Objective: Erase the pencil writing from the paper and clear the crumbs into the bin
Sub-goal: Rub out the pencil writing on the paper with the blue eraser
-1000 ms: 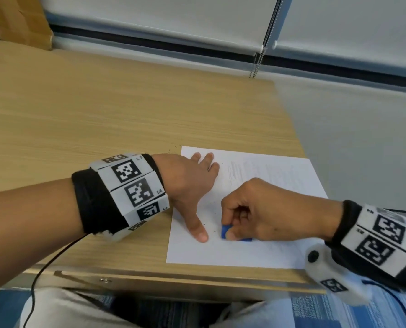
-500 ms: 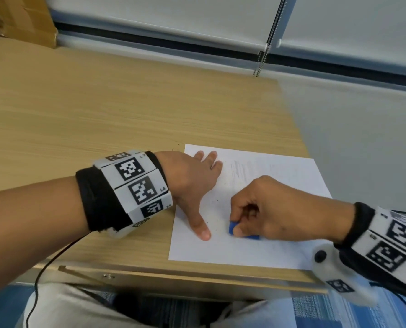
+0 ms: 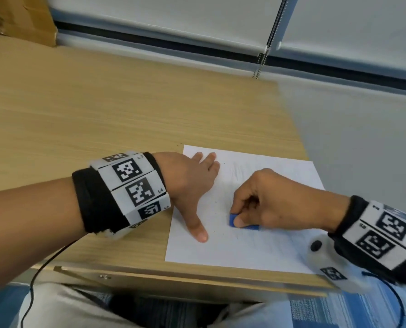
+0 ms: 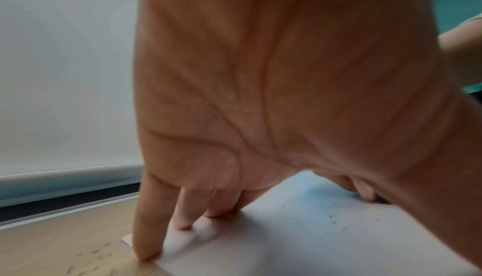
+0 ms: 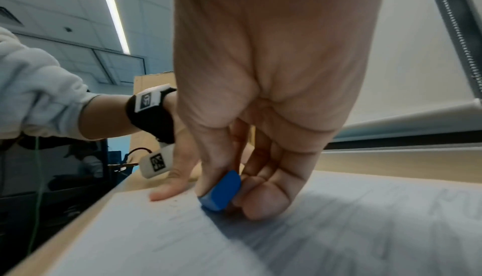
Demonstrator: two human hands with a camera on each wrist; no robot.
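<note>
Wooden desk (image 3: 102, 119) carries our paper (image 3: 263, 245); our left hand (image 3: 187, 183) presses it flat-fingered, our right hand (image 3: 275, 202) pinches the blue eraser (image 3: 232, 220).

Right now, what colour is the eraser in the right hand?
Blue. The eraser shows best in the right wrist view.

Right hand (image 5: 266, 99) fills centre, fingers curled down, thumb and fingertips pinching blue eraser (image 5: 221, 192), whose lower edge touches white paper (image 5: 182, 245). Faint pencil marks on paper toward 3 o'clock, blurred. Left hand (image 5: 174, 179) at 9 o'clock of eraser, thumb flat on paper near its edge. Black wristband with white marker tags above it. Table (image 5: 391, 163) edge runs toward 7 o'clock.
</note>
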